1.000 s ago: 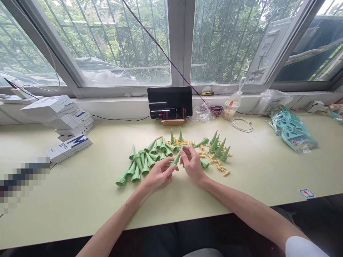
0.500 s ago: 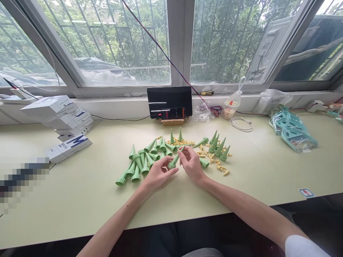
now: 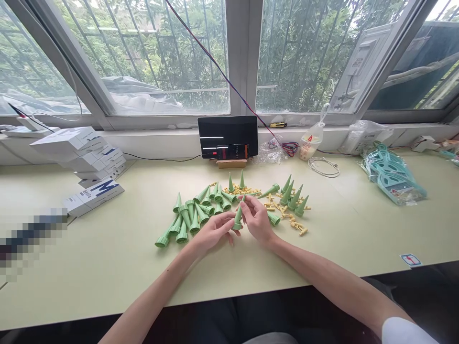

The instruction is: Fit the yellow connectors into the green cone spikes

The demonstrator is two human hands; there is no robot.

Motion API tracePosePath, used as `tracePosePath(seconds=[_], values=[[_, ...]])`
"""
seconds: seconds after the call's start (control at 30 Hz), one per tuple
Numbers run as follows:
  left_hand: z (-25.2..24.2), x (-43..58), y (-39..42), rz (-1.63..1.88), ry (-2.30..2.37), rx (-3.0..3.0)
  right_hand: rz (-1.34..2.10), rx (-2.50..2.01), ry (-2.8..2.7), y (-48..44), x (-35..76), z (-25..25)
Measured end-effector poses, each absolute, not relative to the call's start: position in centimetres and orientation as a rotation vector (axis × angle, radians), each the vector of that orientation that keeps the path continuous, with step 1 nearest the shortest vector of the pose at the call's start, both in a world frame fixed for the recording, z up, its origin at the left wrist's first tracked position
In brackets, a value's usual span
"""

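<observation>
the held green cone (image 3: 239, 215) is standing closer to upright than half a second ago, its base having swung to the right while its tip is staying at the right fingertips. at the far left, white boxes (image 3: 71, 148) are sitting in a stack by the window sill, and one more box (image 3: 95, 197) is lying in front of them. a loose heap of green cones (image 3: 194, 217) is spreading over the pale table (image 3: 107, 258), most of them leaning or lying across each other. just beside that heap, the left hand (image 3: 215, 229) is curling narrowly, its thumb and fingers holding the base of the held cone. the cone is pointing upward between the two hands, in front of the heap. the right hand (image 3: 256, 217) is pinching it near the tip between thumb and fingers. behind the hands, a phone (image 3: 233, 152) is resting in front of a black tablet (image 3: 215, 131). right of the right hand, small yellow pieces (image 3: 297, 225) are lying scattered near a group of upright cones (image 3: 294, 199). farther right, a bagged cup (image 3: 309, 144) is standing behind a coiled cable (image 3: 336, 166), and wrapped turquoise items (image 3: 390, 172) are lying well apart from the hands.
</observation>
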State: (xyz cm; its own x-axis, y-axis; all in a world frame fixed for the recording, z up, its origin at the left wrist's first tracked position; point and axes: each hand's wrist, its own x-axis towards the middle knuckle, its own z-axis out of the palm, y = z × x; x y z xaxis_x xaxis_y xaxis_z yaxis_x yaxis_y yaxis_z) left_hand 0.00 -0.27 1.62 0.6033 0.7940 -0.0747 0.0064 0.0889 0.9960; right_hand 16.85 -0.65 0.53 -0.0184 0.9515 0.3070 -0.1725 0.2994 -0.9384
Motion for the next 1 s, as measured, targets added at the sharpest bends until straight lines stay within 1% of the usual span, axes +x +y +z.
tracePosePath(seconds=[0.43, 0.8, 0.9, 1.0], values=[[1.5, 0.0, -0.4, 0.690, 0.740, 1.326, 1.075, -0.858, -1.268, -0.5, 16.9, 0.4], [1.6, 0.0, -0.3, 0.688, 0.712, 1.369, 0.992, -0.902, -1.344, -0.7, 16.8, 0.4], [1.5, -0.2, -0.2, 0.706, 0.754, 1.365, 0.883, -0.962, -1.388, -0.5, 17.0, 0.4], [1.4, -0.3, 0.0, 0.759, 0.818, 1.343, 0.616, -1.055, -1.472, 0.3, 18.1, 0.6]])
